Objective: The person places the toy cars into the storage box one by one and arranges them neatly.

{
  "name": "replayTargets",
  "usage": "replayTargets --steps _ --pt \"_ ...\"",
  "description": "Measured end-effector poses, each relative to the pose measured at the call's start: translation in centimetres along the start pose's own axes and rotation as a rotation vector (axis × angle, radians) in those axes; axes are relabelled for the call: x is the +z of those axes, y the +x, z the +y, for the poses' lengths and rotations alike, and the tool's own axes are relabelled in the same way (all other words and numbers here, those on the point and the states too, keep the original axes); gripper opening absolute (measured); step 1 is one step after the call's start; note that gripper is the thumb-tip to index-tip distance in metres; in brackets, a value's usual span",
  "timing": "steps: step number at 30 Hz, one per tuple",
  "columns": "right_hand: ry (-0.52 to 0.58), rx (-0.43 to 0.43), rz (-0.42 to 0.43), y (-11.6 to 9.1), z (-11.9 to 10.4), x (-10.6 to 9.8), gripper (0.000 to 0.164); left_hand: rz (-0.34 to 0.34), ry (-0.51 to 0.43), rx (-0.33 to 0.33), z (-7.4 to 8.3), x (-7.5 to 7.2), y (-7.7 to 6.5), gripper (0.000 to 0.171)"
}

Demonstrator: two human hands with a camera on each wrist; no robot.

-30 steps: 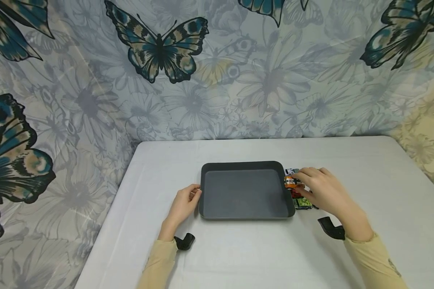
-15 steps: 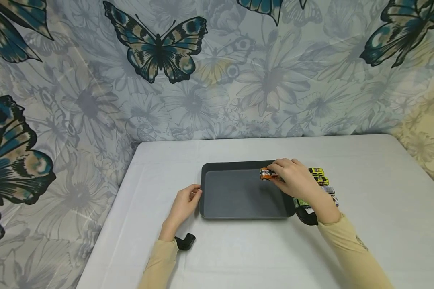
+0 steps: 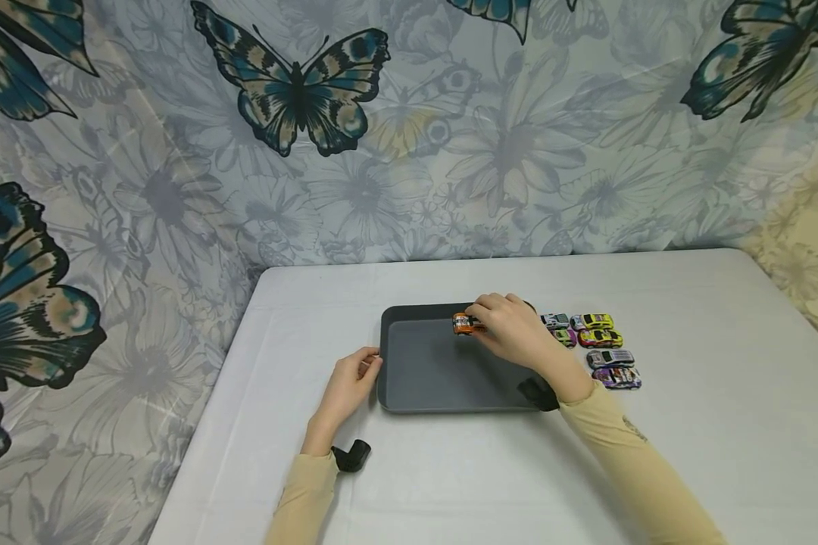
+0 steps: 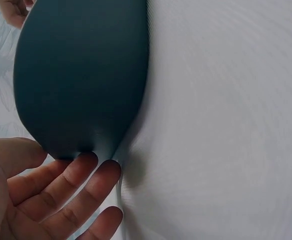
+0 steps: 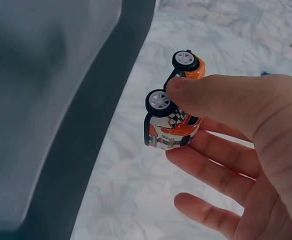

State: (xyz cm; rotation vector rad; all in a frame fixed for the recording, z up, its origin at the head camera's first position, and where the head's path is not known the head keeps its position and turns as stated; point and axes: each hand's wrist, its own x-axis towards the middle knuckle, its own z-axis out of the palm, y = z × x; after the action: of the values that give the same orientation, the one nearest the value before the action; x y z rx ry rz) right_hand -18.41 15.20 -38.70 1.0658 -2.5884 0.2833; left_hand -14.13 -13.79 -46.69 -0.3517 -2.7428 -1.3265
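A dark grey rectangular tray (image 3: 429,378) lies on the table. My left hand (image 3: 346,382) is at its left end, fingers relaxed. In the left wrist view its fingertips (image 4: 108,175) touch the tray's outer wall (image 4: 86,90) and the thumb is at the rim. My right hand (image 3: 511,329) pinches an orange toy car (image 3: 462,324) over the far part of the tray. In the right wrist view, thumb and fingers hold the toy car (image 5: 171,132) by its sides, beside the tray's rim (image 5: 106,100); white-spoked wheels and a checkered patch show.
Several toy cars stand right of the tray: yellow ones (image 3: 600,338), a silver one (image 3: 610,359) and a purple one (image 3: 616,378). A grey one (image 3: 555,321) is closer to the tray. My right forearm covers part of this area. Butterfly-patterned fabric (image 3: 409,189) hangs behind the table.
My right hand has moved left from beside the tray's right edge to over the tray, taking the orange toy car along. My left hand stays at the tray's left end.
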Motion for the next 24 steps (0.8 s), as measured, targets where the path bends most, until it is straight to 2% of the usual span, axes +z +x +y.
replayTargets --steps 14,24 --pt "0.094 -0.030 -0.058 3.2 -1.4 2.9 0.022 -0.004 -0.011 0.003 -0.2 0.0 0.0 0.028" --pt "0.126 -0.029 -0.110 4.9 -1.4 4.7 0.019 0.007 -0.007 0.004 -0.2 0.1 0.0 0.026"
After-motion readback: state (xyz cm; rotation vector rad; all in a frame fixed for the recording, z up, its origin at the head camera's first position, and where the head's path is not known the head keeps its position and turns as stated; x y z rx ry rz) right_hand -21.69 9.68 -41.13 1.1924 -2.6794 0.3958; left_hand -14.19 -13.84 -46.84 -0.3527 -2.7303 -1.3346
